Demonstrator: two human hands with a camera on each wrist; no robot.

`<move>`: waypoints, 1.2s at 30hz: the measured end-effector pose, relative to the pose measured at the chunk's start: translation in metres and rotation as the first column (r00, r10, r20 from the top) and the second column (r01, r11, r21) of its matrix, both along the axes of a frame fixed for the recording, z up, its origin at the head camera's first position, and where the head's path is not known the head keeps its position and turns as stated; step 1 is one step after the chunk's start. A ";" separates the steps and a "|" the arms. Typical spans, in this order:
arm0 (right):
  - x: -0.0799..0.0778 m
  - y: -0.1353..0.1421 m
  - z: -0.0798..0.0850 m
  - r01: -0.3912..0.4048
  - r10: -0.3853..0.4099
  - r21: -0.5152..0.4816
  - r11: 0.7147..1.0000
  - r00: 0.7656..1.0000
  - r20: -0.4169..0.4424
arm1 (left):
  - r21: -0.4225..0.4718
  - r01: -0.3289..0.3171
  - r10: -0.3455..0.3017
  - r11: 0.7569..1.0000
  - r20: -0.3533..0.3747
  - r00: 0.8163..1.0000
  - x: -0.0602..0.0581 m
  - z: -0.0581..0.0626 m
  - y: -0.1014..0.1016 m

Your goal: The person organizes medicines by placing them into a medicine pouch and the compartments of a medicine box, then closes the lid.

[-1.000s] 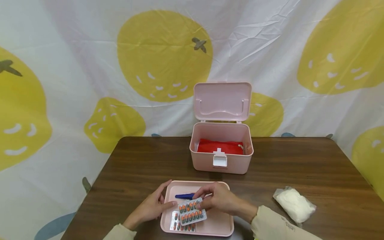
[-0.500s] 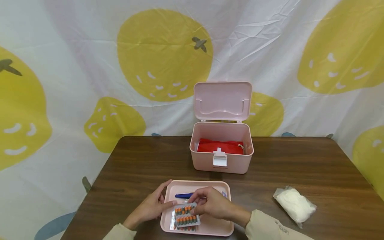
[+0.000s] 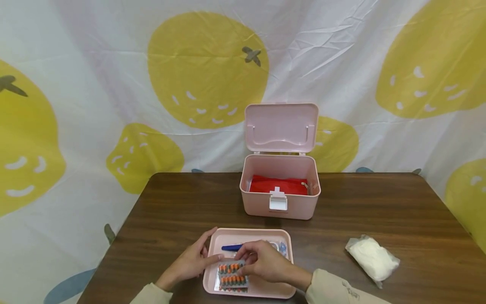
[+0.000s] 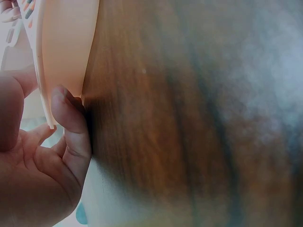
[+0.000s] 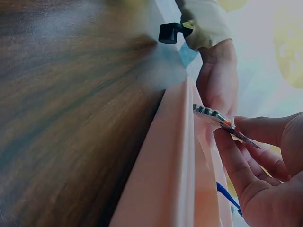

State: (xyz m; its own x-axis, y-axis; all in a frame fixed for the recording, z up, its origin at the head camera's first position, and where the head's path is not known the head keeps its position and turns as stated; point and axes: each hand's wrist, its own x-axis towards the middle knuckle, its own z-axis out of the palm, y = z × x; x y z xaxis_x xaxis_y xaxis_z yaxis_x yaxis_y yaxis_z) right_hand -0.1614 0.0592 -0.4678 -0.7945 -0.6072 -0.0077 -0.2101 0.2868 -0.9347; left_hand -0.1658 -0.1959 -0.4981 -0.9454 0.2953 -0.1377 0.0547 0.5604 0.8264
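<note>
A pink tray (image 3: 270, 291) lies at the front of the table. My left hand (image 3: 192, 258) grips its left end, with the thumb over the rim and the other fingers along the outer wall (image 4: 68, 47). Between thumb and fingers, my right hand (image 3: 265, 262) pinches a blister pack of orange and green capsules (image 3: 232, 279). The right wrist view shows that blister pack (image 5: 213, 116) edge-on and tilted. Beneath it, a second blister pack (image 3: 221, 289) in the tray is mostly covered. Behind the fingers lies a slim blue item (image 3: 230, 248).
Behind the tray stands a pink box (image 3: 252, 207), its lid (image 3: 281, 126) raised, with a red zipped pouch (image 3: 275, 185) inside. To the right lies a clear bag of white cotton-like material (image 3: 373, 259). A small clear and blue item (image 3: 282, 247) sits in the tray's far right corner.
My right hand has moved left and slightly down with the blister pack, which has straightened and now overlaps the lower pack more. My left hand has stayed at the tray's end.
</note>
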 end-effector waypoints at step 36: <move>0.006 -0.002 -0.012 -0.076 0.100 0.078 0.994 0.922 -0.374 | -0.003 -0.008 0.008 1.000 0.007 1.000 0.000 -0.002 -0.001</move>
